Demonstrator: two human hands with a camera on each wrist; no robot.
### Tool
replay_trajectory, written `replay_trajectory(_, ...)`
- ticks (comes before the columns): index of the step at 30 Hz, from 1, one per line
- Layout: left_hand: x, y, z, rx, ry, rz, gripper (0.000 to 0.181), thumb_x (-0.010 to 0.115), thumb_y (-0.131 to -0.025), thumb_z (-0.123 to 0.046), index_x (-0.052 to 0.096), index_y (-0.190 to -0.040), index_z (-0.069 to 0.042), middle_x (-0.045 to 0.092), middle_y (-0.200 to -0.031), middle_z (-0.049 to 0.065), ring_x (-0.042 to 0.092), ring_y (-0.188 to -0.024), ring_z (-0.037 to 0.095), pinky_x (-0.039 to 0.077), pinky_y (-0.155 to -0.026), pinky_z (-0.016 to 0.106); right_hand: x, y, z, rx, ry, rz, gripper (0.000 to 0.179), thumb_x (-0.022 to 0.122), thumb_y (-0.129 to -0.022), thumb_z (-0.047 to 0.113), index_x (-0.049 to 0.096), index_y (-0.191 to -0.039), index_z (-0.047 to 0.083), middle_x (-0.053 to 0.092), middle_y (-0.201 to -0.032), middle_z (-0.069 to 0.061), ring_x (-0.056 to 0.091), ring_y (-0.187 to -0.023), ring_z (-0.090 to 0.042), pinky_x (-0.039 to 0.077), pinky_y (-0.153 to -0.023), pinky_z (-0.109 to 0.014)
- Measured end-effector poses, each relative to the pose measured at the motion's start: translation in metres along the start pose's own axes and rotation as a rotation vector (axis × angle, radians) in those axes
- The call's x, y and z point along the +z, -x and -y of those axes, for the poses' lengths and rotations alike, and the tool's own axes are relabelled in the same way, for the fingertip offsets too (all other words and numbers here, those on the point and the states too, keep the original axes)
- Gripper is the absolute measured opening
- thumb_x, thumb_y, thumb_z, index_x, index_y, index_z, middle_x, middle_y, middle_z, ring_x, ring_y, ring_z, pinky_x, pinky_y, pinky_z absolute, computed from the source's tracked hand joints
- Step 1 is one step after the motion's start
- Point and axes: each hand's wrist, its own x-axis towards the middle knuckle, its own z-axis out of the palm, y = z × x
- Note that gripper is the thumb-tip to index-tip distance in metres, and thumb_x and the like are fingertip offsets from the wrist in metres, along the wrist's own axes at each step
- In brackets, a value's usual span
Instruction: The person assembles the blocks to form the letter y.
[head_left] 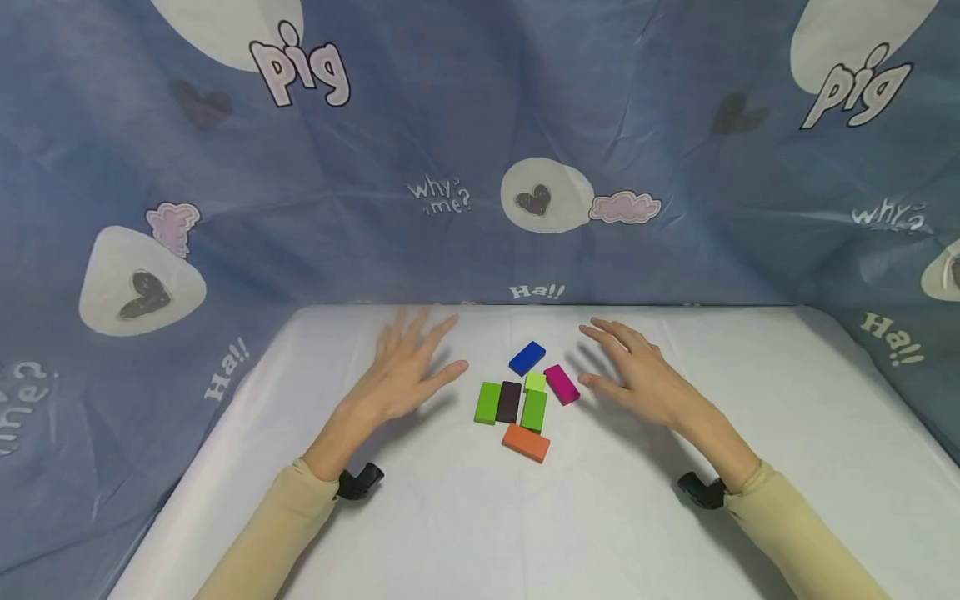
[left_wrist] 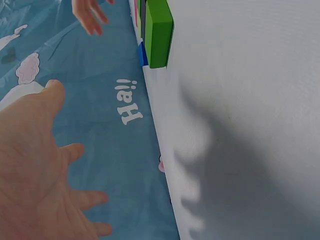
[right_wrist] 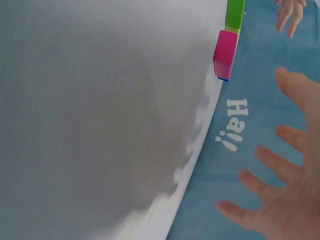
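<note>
Nearest, two beige sleeves (head_left: 277, 525) reach in over the near edge of the white worktop (head_left: 525, 542). Beyond them, midway between the side edges, the orange block (head_left: 526, 442) lies aslant. Next come the left green block (head_left: 487, 403) and black block (head_left: 508, 402), side by side, then the right green block (head_left: 534, 412). The left hand (head_left: 397, 379) and right hand (head_left: 643, 379) hover either side, toward the far corners, fingers spread, both empty with no grip on anything. Between them, the lime block (head_left: 536, 382) meets the right green block's far end, the pink block (head_left: 562, 385) slants just beside it (whether they touch, I cannot tell), and the blue block (head_left: 527, 358) sits apart, closest to the far edge. I judge the gathering mostly done; what looks unsettled is the tilted orange, pink and blue. Behind hangs a blue printed curtain (head_left: 420, 250).
</note>
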Motion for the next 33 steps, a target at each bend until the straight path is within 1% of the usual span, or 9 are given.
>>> replay_trajectory(3,0.001,0.001,-0.001,0.008,0.0,0.004,0.079,0.05,-0.107,-0.065,0.023,-0.173,-0.032,0.008,-0.182,0.02,-0.005,-0.167,0.053,0.004,-0.13,0.078,0.002,0.0,0.001,-0.033,-0.007,0.029,0.076,0.074,-0.101,0.046,0.041,-0.166,0.024,0.042,-0.171,-0.01,0.042,-0.154,-0.043,0.037,-0.117,-0.076)
replay_trajectory(5,0.003,0.002,-0.001,0.01,0.005,0.012,0.078,0.05,-0.107,-0.065,0.025,-0.173,-0.032,0.01,-0.182,0.021,-0.004,-0.167,0.054,0.005,-0.13,0.078,0.006,0.001,0.003,-0.06,0.0,0.04,0.077,0.076,-0.099,0.044,0.043,-0.165,0.022,0.045,-0.169,-0.009,0.044,-0.152,-0.042,0.04,-0.114,-0.077)
replay_trajectory(9,0.007,0.002,-0.003,0.023,0.009,0.025,0.073,0.049,-0.108,-0.065,0.031,-0.171,-0.031,0.016,-0.18,0.023,0.001,-0.166,0.057,0.009,-0.13,0.077,0.011,0.001,0.008,-0.111,0.006,0.052,0.08,0.082,-0.095,0.042,0.047,-0.162,0.018,0.047,-0.168,-0.01,0.044,-0.154,-0.04,0.042,-0.113,-0.077)
replay_trajectory(12,0.009,0.001,-0.006,0.047,0.009,0.028,0.07,0.049,-0.108,-0.063,0.037,-0.168,-0.03,0.022,-0.178,0.024,0.006,-0.165,0.059,0.011,-0.129,0.078,0.013,0.0,0.011,-0.128,0.001,0.069,0.079,0.083,-0.093,0.04,0.049,-0.161,0.017,0.048,-0.168,-0.009,0.043,-0.155,-0.039,0.042,-0.112,-0.078)
replay_trajectory(18,0.012,-0.002,-0.017,0.094,0.001,0.031,0.065,0.052,-0.109,-0.061,0.045,-0.164,-0.028,0.029,-0.176,0.023,0.011,-0.164,0.059,0.014,-0.129,0.077,0.013,-0.002,0.011,-0.155,0.017,0.102,0.076,0.083,-0.092,0.037,0.052,-0.16,0.018,0.051,-0.167,-0.008,0.043,-0.155,-0.04,0.042,-0.111,-0.081)
replay_trajectory(22,0.013,-0.002,-0.023,0.117,-0.01,0.032,0.064,0.052,-0.109,-0.061,0.048,-0.162,-0.026,0.037,-0.173,0.022,0.02,-0.162,0.06,0.018,-0.129,0.077,0.014,-0.004,0.012,-0.184,0.013,0.141,0.074,0.083,-0.093,0.037,0.054,-0.158,0.017,0.052,-0.166,-0.009,0.043,-0.155,-0.042,0.042,-0.111,-0.08)
replay_trajectory(25,0.016,-0.002,-0.026,0.129,-0.014,0.047,0.063,0.05,-0.109,-0.062,0.049,-0.161,-0.027,0.04,-0.172,0.019,0.027,-0.161,0.057,0.022,-0.129,0.074,0.013,-0.007,0.013,-0.181,0.008,0.171,0.071,0.082,-0.094,0.034,0.055,-0.157,0.017,0.054,-0.164,-0.009,0.043,-0.155,-0.043,0.042,-0.112,-0.079)
replay_trajectory(28,0.018,-0.003,-0.028,0.137,-0.001,0.069,0.061,0.047,-0.11,-0.062,0.05,-0.16,-0.027,0.042,-0.171,0.017,0.035,-0.16,0.052,0.027,-0.129,0.071,0.012,-0.01,0.014,-0.163,0.011,0.189,0.069,0.083,-0.094,0.032,0.056,-0.156,0.016,0.058,-0.161,-0.009,0.044,-0.155,-0.044,0.04,-0.113,-0.08)
replay_trajectory(33,0.022,-0.006,-0.034,0.143,0.066,0.091,0.058,0.047,-0.112,-0.059,0.054,-0.158,-0.025,0.048,-0.167,0.013,0.046,-0.155,0.043,0.033,-0.128,0.068,0.011,-0.015,0.014,-0.156,0.008,0.21,0.068,0.084,-0.094,0.03,0.057,-0.155,0.015,0.061,-0.158,-0.01,0.046,-0.153,-0.047,0.039,-0.113,-0.08)
